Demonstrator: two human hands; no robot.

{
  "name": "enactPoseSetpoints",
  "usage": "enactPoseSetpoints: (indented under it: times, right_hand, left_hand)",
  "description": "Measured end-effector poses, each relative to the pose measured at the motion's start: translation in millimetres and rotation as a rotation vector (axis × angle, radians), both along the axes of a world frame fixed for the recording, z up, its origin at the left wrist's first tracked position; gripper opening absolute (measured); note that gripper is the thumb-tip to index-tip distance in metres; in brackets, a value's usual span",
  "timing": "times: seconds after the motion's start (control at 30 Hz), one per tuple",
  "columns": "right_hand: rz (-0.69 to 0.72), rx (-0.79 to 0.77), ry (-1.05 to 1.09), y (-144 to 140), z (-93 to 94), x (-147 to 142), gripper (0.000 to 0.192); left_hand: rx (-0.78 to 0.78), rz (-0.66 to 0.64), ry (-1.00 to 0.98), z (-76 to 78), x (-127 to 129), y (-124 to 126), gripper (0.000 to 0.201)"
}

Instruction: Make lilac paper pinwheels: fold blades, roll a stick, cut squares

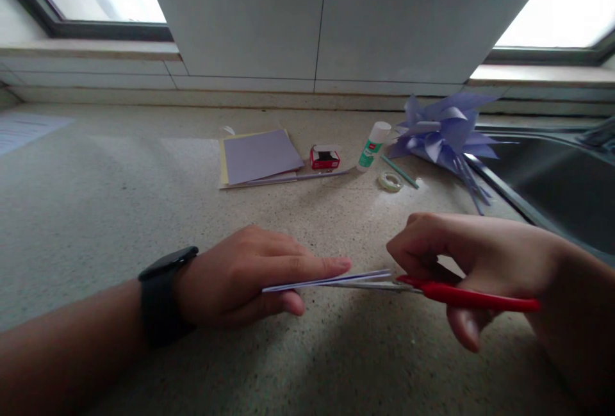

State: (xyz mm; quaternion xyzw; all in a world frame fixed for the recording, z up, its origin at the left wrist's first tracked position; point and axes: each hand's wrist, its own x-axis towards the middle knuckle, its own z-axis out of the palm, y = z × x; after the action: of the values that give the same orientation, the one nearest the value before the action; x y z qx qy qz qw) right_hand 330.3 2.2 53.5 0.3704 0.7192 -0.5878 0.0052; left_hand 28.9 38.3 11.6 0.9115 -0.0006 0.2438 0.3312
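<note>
My left hand [250, 275], with a black watch on the wrist, pinches a thin folded lilac paper strip [331, 280] held edge-on just above the counter. My right hand [456, 256] grips red-handled scissors [461, 296]. Their metal blades point left and meet the right end of the strip.
On the speckled counter [120, 198] further back lie a stack of lilac and yellow paper [259, 156], a small red box [325, 158], a glue stick [372, 145], a tape roll [390, 180], a thin green stick [401, 173] and a lilac paper flower [444, 131]. A dark sink [552, 179] sits at the right.
</note>
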Motion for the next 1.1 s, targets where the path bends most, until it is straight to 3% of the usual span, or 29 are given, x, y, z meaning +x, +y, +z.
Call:
enactPoseSetpoints:
  times: [0.27, 0.37, 0.53, 0.73, 0.93, 1.1]
  right_hand:
    - [-0.09, 0.09, 0.013, -6, 22.9, 24, 0.045]
    - [-0.273, 0.128, 0.032, -14, 22.4, 26, 0.055]
    - [-0.32, 0.085, 0.045, -17, 22.1, 28, 0.06]
    - [-0.097, 0.008, -0.011, 0, 29.7, 36, 0.038]
    - [-0.105, 0.072, -0.026, 0, 28.1, 38, 0.053]
    - [-0.044, 0.067, -0.041, 1, 29.3, 34, 0.054]
  left_hand:
    - [0.008, 0.141, -0.04, 0.9, 0, 0, 0.039]
    - [0.007, 0.156, -0.057, -0.7, 0, 1, 0.041]
    - [-0.018, 0.159, -0.084, -1.1, 1, 3, 0.039]
    - [-0.048, 0.152, -0.131, -2.9, -1, 4, 0.035]
    - [-0.063, 0.176, -0.121, -3.8, -4, 4, 0.035]
    - [-0.047, 0.188, -0.126, -3.0, -3, 3, 0.035]
